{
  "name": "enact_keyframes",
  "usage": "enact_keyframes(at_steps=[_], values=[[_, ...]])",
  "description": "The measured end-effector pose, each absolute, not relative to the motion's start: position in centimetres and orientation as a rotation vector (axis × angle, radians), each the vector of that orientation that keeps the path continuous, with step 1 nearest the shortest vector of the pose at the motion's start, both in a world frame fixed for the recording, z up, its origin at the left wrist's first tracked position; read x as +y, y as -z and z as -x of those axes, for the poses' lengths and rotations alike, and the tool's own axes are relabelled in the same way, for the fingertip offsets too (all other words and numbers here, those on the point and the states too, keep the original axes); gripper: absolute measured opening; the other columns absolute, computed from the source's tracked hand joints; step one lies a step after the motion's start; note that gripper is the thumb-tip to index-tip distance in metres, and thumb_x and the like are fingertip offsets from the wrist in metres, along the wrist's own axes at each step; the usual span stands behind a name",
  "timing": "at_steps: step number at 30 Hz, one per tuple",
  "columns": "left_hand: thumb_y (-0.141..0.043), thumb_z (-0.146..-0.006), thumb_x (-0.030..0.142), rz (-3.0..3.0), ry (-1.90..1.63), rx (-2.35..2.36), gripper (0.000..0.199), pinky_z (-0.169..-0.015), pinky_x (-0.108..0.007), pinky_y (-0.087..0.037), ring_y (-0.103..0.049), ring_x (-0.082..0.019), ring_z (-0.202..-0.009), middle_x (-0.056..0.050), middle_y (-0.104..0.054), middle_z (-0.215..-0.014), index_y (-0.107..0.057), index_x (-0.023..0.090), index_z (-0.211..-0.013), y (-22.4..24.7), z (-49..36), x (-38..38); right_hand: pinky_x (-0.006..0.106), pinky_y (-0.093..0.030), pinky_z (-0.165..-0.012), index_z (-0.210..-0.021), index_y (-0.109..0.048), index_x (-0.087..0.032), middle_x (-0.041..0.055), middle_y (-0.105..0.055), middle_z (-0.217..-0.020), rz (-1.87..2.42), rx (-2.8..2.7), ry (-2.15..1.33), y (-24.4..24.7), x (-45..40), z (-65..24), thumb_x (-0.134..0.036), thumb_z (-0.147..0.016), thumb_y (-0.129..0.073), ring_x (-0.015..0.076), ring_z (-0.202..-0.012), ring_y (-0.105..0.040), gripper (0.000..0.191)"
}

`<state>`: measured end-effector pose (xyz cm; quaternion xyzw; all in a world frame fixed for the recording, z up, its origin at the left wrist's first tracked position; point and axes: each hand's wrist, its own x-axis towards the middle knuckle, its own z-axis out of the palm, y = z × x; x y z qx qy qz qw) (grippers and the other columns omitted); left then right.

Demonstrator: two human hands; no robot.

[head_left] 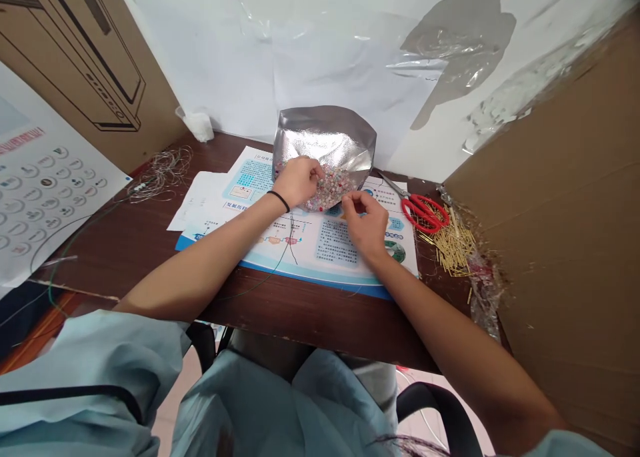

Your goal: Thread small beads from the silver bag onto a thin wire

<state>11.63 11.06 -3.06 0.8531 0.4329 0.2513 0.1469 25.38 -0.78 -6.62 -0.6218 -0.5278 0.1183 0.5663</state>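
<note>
Light-blue sleeve [100, 370] sits nearside of foil pouch [345, 127]. Left hand [297, 182] curled over pouch's beads [334, 187], right hand [367, 224] pinched just right; can't tell either hold.

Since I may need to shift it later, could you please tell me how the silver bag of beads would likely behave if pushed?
The silver bag looks thin and creased, so it would probably flex. Its small beads lie loose near the open side, so some might roll out.
</note>
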Motion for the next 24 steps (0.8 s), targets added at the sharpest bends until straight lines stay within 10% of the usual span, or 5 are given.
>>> enact_keyframes(at_steps=[24], values=[[-0.053, -0.069, 0.002, -2.505, -0.555, 1.358, 0.035, -0.096, -0.042, -0.046, -0.056, -0.025, -0.102, -0.012, -0.062, -0.101, -0.078, 0.017, -0.088, 2.6, -11.3, 10.9, 0.033, -0.049, -0.071, -0.078, -0.062, -0.021, 0.0024, -0.066, -0.076, 1.437, -1.274, -0.284, 6.9, -0.6, -25.5, -0.03, -0.085, -0.053, 0.014, -0.069, -0.057, 0.015]])
